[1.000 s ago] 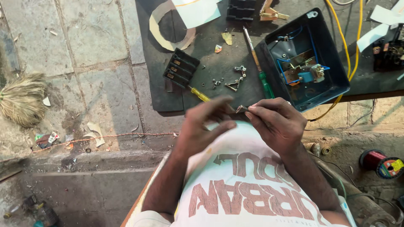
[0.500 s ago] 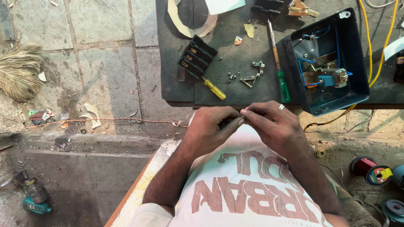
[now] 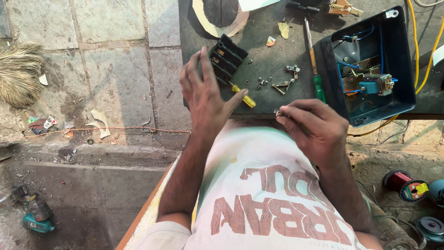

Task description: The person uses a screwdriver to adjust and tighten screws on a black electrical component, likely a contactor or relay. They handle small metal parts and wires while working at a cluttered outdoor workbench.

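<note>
The left hand has let go of the joint pinch it shared with the other hand half a second ago and now reaches forward with its fingers spread wide and empty, hovering at the near edge of the dark worktable, just short of the black ribbed terminal block and right beside the yellow-handled screwdriver, touching neither as far as can be seen. The right hand has stayed close to the chest above the white printed shirt; its thumb and fingertips are closed tight on a small metal part, which peeks out at the left of the fingers, too small to make out in detail. Earlier both hands met on that piece in front of the shirt; now only the right keeps it, at the table's near edge. Beyond it a scatter of small screws and metal bits lies on the table, next to a green-handled screwdriver pointing away from the person. To the right sits an open blue electrical box with blue wiring inside and yellow cable looping past it. On the ground to the right lies a red wire spool
</note>
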